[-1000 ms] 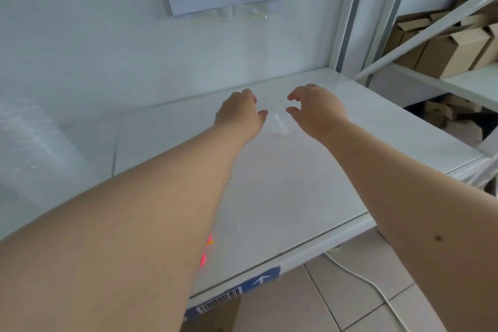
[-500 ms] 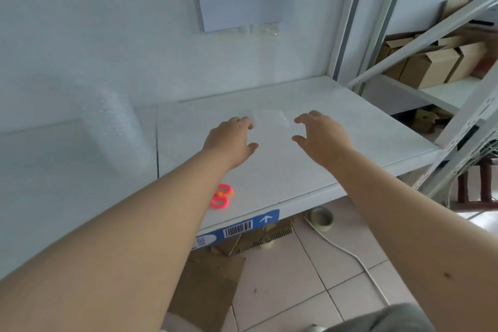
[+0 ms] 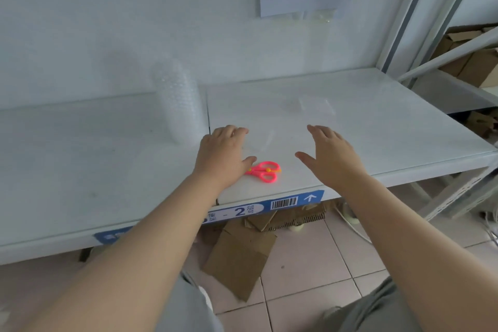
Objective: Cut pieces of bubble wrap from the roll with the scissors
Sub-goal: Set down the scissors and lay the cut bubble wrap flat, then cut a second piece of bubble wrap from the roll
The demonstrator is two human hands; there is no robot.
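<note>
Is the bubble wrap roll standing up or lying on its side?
Upright: the bubble wrap roll stands on end on the shelf, taller than wide.

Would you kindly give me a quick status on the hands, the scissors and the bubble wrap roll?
Left hand open, right hand open, both empty. Scissors flat on shelf between them. Roll upright, beyond left hand. Nothing blocks either.

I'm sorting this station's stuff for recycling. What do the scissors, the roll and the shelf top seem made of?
Scissors: glossy bright pink handles, likely moulded plastic. Roll: translucent film covered in small bubbles, so soft clear plastic. Shelf top: smooth white with a faint sheen, probably painted metal or laminate; the look leaves it open.
</note>
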